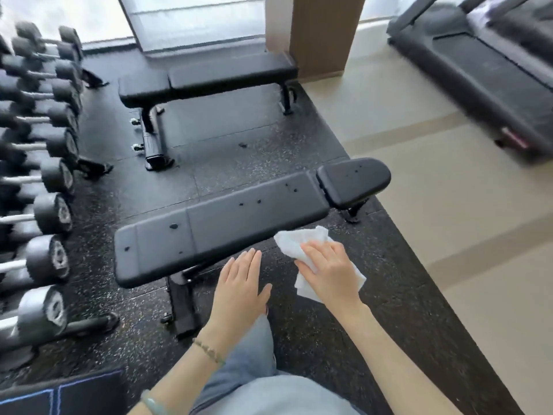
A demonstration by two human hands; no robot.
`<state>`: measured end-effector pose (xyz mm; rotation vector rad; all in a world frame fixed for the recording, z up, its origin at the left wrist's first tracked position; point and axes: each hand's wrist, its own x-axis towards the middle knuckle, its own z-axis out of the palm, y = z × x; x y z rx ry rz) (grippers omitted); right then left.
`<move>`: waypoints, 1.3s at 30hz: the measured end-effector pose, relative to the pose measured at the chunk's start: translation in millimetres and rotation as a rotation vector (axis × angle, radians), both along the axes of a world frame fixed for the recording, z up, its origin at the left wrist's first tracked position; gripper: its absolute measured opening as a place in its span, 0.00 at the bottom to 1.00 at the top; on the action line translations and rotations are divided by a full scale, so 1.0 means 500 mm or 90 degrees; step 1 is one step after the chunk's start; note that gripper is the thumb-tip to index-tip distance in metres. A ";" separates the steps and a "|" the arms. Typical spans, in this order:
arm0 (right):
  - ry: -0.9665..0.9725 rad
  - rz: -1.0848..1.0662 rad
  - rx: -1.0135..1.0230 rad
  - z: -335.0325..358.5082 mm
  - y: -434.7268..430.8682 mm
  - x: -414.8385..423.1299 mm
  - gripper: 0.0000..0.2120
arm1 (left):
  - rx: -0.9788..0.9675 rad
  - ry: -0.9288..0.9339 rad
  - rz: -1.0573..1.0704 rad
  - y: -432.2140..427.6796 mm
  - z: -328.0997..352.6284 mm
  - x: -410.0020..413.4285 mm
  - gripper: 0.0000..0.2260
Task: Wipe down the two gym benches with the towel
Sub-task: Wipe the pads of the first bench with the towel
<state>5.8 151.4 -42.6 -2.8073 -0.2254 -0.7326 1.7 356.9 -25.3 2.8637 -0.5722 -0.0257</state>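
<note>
A black padded bench stands close in front of me, with several small dark spots on its pad. A second black bench stands farther back near the window. My right hand holds a white towel just below the near bench's front edge, fingers laid over the cloth with it bunched underneath. My left hand hovers flat beside it, fingers straight, fingertips near the bench edge, holding nothing.
A dumbbell rack with several black dumbbells lines the left side. A treadmill stands at the right back on the beige floor. A wooden pillar rises behind the far bench. Black speckled rubber mats cover the floor between the benches.
</note>
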 end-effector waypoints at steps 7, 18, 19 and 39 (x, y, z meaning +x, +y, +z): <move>0.078 -0.071 0.035 -0.062 -0.188 0.072 0.16 | -0.016 -0.047 -0.119 -0.180 -0.029 0.136 0.26; 0.107 -0.164 0.041 -0.057 -0.508 0.288 0.16 | -0.014 -0.030 -0.129 -0.519 -0.037 0.412 0.27; 0.115 -0.161 0.039 -0.060 -0.530 0.306 0.16 | -0.020 -0.038 -0.130 -0.542 -0.040 0.433 0.26; 0.218 0.046 0.138 -0.177 -0.839 0.548 0.18 | 0.024 0.050 0.154 -0.803 -0.172 0.548 0.27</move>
